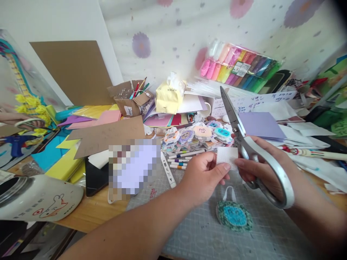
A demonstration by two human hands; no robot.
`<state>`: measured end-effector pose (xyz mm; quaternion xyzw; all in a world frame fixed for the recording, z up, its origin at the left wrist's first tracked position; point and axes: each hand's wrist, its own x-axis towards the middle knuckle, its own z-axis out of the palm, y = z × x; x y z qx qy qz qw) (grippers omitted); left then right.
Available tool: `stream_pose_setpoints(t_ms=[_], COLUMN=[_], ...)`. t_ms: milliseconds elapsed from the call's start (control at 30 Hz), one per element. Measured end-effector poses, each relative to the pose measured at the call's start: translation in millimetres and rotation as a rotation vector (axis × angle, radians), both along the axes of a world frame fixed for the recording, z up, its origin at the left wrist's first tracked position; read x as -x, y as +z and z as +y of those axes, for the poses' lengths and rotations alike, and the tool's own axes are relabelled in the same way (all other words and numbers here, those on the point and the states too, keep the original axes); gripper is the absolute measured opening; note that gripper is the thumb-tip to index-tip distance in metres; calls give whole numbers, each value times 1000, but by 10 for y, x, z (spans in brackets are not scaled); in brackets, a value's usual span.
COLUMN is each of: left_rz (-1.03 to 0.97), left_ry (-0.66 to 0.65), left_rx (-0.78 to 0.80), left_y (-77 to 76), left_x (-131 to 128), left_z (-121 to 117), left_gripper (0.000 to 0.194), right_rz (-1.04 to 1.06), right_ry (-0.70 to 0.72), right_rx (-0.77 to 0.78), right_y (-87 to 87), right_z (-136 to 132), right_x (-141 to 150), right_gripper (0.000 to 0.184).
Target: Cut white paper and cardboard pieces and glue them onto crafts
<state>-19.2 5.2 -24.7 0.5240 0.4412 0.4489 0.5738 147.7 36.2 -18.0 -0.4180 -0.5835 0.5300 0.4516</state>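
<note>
White square point(226, 156) is pinched firmly between the left hand's point(202, 171) thumb and curled fingers; its other edge seems to be caught by the right hand point(264, 169), whose fingers are closed round the scissors point(245, 140). Probably best held flat by the edges, blade tips kept clear of skin. No long axis on the square tbh; the scissors are pointed up-left, handles down-right, above the grey mat point(195, 234).
</note>
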Motion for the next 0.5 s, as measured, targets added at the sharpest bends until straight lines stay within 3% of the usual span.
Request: stream_pose_setpoints(t_ms=[500], left_rz=[11], left_ry=[-44], left_rx=[11], left_y=[-34], left_x=[16], left_z=[23], left_gripper=[16], right_rz=[-68], right_ry=[-40], right_rx=[19], right_y=[7], right_z=[-26], right_x=[12], right_gripper=[27])
